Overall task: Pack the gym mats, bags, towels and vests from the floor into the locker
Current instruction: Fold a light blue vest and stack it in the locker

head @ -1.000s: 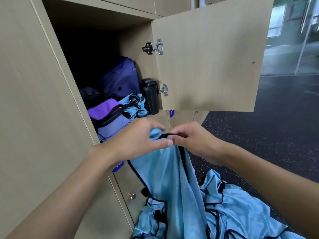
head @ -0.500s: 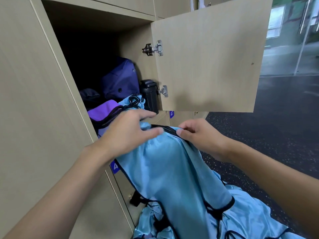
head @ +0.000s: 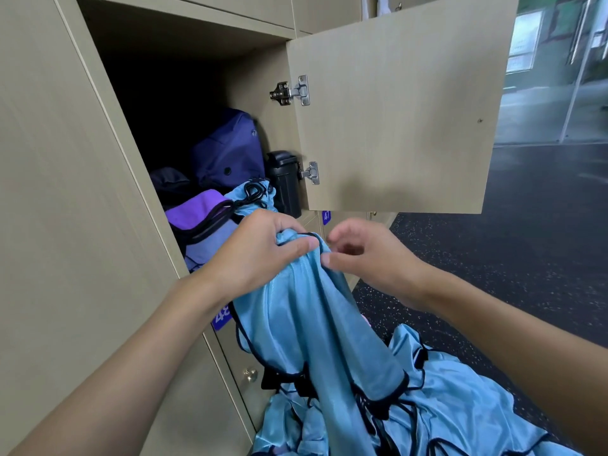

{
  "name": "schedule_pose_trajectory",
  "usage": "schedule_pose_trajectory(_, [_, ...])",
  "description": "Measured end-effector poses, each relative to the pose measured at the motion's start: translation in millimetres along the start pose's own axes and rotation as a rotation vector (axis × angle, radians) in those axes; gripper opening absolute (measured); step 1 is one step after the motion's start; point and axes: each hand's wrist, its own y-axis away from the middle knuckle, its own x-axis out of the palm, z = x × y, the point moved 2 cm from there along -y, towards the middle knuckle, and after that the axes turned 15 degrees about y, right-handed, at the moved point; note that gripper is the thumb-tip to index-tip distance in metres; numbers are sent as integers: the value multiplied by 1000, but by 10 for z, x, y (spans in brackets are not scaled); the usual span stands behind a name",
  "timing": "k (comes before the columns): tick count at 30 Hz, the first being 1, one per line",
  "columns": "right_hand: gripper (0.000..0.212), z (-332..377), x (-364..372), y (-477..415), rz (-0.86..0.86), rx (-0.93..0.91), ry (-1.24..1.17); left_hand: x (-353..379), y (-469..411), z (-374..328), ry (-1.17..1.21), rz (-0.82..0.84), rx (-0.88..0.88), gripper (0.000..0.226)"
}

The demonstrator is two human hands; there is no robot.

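Here I see my left hand clenched around the top of the blue vest, near the open locker; my right hand hangs loose just right of it, holding nothing.

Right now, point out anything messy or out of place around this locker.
The light blue vests lie in a crumpled heap on the floor in front of the locker, black trims tangled. Inside, a packed blue vest slumps over the purple bag at the front edge. The left hand grips another vest.
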Motion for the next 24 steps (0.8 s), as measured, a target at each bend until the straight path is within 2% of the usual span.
schedule_pose_trajectory(2, [8,-11,22,3,-2,-3,71,-43,3,-9,-9,-15,1,13])
schedule_pose_trajectory(7, [14,-16,10,8,-103,-10,132,-110,6,-17,41,9,2,10])
schedule_pose_trajectory(10, [16,-19,-23,-13,-106,21,18,-199,-11,48,-16,39,-31,2])
schedule_pose_trajectory(15, [18,32,-25,-38,-127,58,-124,-23,40,71,2,132,-44,48])
schedule_pose_trajectory(17, [18,67,-32,-34,-140,54,-165,119,38,77,41,160,-25,39])
schedule_pose_trajectory(19, [17,80,-55,-29,-162,50,-173,199,43,61,82,148,-19,10])
schedule_pose_trajectory(20, [17,70,-62,-28,-167,56,-169,214,39,52,114,117,-28,5])
schedule_pose_trajectory(24, [9,12,-85,-29,-161,94,-120,151,-4,-16,235,-61,-72,22])
